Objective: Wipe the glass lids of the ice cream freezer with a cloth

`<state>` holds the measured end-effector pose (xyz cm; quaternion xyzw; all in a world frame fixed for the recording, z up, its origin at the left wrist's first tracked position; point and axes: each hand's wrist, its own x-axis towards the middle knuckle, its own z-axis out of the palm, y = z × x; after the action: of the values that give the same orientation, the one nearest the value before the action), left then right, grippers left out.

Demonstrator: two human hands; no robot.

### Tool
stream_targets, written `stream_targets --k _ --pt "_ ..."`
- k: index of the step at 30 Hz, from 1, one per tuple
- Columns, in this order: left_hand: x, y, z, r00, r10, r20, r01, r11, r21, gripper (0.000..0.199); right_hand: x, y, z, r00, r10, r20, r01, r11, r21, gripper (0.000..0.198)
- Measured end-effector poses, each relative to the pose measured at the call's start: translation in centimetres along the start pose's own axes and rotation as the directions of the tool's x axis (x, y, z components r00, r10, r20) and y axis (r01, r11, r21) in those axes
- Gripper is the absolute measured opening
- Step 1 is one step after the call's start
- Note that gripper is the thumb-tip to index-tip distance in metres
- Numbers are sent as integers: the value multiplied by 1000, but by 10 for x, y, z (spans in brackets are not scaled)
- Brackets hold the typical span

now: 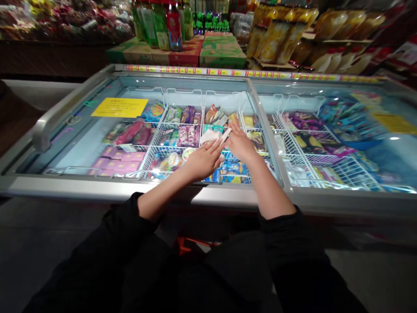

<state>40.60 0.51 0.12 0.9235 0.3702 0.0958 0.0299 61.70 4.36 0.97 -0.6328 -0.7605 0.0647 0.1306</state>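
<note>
Both hands are over the glass top of a chest freezer (97, 188), close together near the middle. A crumpled white tissue (210, 136) shows at the fingertips of my left hand (206, 160), whose fingers stretch out flat side by side, with a ring on one. My right hand (240, 142) points forward and left, and a folded white strip of the tissue shows between its thumb side and the left fingertips. Whether the tissue lies on the glass or is lifted off it, I cannot tell. Beneath the glass, wire baskets (151, 150) hold wrapped frozen treats.
A yellow notice (120, 107) is on the glass at the left; another notice (395, 123) is at the right. A metal divider (264, 121) separates the two glass panels. Behind the freezer stand cardboard boxes (223, 50), green bottles (156, 26) and jars (276, 37). A grey handle (41, 132) rises at the left.
</note>
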Motion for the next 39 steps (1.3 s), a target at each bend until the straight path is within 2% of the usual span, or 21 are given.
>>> stream_targets --k 2,5,8,11,14,17,19,21,25,28,30,33,35,39 --pt "-25 3 -4 998 58 27 -58 998 -6 62 -9 -2 0 1000 6 17 -6 1000 -3 68" --pt "-45 -25 -14 999 -22 41 23 1000 -3 63 -27 -8 2 1000 19 25 -19 1000 16 68" --pt "-36 -52 -19 985 -173 27 173 985 7 64 -46 -21 8 999 51 -1 -51 998 39 67" --pt "-18 -44 -16 966 -257 -24 257 966 1 63 -66 -38 18 997 58 -56 -56 998 43 66" --pt "-20 -12 -9 987 -160 -17 160 987 -19 61 -86 -49 24 992 38 -118 -33 999 41 64" --pt "-49 9 -10 999 -17 43 19 999 -44 60 -102 -51 24 991 18 -134 -12 999 43 63" --pt "-72 5 -18 996 22 92 -16 998 -66 59 -110 -51 21 992 7 -129 -1 999 41 62" --pt "-88 -11 -28 993 18 116 -9 997 -79 58 -114 -54 17 992 6 -128 -1 999 34 61" --pt "-84 -36 -39 988 -114 105 119 992 -40 59 -117 -61 15 987 38 -159 -36 999 18 59" --pt "-72 -21 -32 981 -177 76 178 984 -9 60 -117 -64 16 981 43 -188 -39 999 24 58" --pt "-72 0 -25 990 -125 59 127 992 -18 58 -118 -65 16 979 39 -201 -33 999 29 57" --pt "-88 24 -18 1000 -4 20 5 999 -50 55 -120 -64 13 979 41 -202 -37 999 24 57" --pt "-104 21 -22 999 25 21 -23 997 -77 54 -122 -65 11 979 47 -198 -44 999 21 56" --pt "-124 -8 -38 997 14 77 -4 993 -120 52 -124 -68 9 978 52 -204 -49 999 21 56"
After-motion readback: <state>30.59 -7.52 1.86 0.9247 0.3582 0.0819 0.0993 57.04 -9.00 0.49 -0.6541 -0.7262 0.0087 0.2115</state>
